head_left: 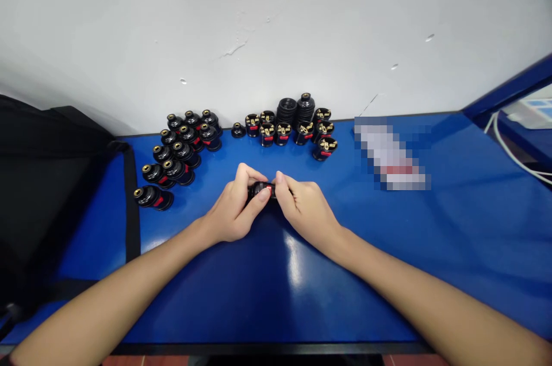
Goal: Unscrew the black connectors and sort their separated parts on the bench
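Note:
Both hands grip one black lamp socket (pixel 260 187) with a red piece on its side, just above the blue table. My left hand (pixel 235 205) is wrapped round its left part, the thumb beside the red piece. On the other end my right hand (pixel 304 199) is closed, its fingers hiding much of that side. Behind the hands stand several open socket bodies (pixel 283 133) with brass contacts showing on top. A loose domed cap (pixel 238 130) lies left of them. Several capped lamp sockets (pixel 185 153) stand in slanting rows at the left.
Stacks of black caps or rings (pixel 287 111) stand at the back by the white wall (pixel 276 27). A black bag (pixel 56 182) with a strap covers the table's left end. At the right lie a blurred-out packet (pixel 390 153) and white cables (pixel 513 153).

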`<state>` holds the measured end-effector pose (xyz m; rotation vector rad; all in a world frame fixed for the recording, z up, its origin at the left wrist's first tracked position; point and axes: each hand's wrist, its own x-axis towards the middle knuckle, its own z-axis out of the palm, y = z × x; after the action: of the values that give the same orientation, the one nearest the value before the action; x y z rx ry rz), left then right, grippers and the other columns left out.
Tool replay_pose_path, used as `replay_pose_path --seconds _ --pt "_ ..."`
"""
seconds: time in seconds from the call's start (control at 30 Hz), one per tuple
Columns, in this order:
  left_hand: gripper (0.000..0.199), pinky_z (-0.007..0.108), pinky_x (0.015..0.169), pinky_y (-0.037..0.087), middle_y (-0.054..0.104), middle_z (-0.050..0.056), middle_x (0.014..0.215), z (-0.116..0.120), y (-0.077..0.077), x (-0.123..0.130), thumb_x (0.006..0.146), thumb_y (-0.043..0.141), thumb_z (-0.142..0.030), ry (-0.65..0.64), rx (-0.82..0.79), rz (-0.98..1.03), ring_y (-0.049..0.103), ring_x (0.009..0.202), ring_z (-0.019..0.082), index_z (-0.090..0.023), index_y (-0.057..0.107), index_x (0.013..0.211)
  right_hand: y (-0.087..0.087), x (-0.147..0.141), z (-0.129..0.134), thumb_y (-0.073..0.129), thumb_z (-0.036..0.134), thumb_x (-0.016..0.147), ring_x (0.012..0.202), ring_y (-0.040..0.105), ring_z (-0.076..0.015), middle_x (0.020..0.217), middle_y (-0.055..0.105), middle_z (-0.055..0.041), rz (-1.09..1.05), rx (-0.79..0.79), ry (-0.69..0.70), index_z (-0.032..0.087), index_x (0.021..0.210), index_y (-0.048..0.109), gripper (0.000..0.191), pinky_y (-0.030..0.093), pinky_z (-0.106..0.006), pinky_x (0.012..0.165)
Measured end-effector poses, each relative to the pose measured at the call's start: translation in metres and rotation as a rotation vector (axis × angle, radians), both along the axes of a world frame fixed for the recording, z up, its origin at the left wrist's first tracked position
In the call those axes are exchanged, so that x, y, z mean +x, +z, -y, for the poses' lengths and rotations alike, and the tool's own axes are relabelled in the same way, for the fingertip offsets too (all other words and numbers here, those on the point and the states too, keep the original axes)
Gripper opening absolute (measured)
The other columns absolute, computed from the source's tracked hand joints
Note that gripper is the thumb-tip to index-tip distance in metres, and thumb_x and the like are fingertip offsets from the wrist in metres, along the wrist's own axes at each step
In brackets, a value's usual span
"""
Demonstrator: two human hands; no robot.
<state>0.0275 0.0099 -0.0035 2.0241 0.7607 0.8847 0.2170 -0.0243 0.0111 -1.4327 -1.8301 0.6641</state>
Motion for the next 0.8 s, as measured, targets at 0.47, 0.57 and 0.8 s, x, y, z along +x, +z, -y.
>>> replay_pose_path --seconds 0.47,0.57,0.8 --pt "0.019 0.029 0.064 0.043 0.057 -0.002 0.082 0.005 0.003 0.002 0.111 0.048 -0.04 0.012 -0.052 0.036 0.055 0.067 0.014 -0.022 0.045 0.116 -0.003 0.002 0.001 0.027 0.036 0.114 0.06 0.068 -0.0191 0.069 0.072 -0.0069 0.103 0.077 0.017 0.021 0.081 0.063 0.051 0.042 -0.033 0.062" --pt "0.023 0.03 0.065 0.043 0.058 -0.002 0.081 0.01 0.007 0.004 0.111 0.048 -0.045 0.027 -0.131 0.057 0.055 0.068 0.014 -0.022 0.046 0.113 -0.003 0.003 0.002 0.026 0.033 0.114 0.061 0.069 -0.0191 0.07 0.073 -0.0071 0.12 0.112 0.03 0.02 0.081 0.065 0.052 0.044 -0.032 0.063" --pt "0.035 0.029 0.062 0.044 0.059 -0.002 0.077 0.012 0.007 0.009 0.111 0.042 -0.054 0.085 -0.35 0.158 0.057 0.068 0.014 -0.022 0.051 0.101 -0.006 0.006 -0.006 0.027 0.028 0.113 0.07 0.065 -0.021 0.076 0.069 -0.0084 0.27 0.365 0.117 0.019 0.09 0.066 0.046 0.049 -0.033 0.067"
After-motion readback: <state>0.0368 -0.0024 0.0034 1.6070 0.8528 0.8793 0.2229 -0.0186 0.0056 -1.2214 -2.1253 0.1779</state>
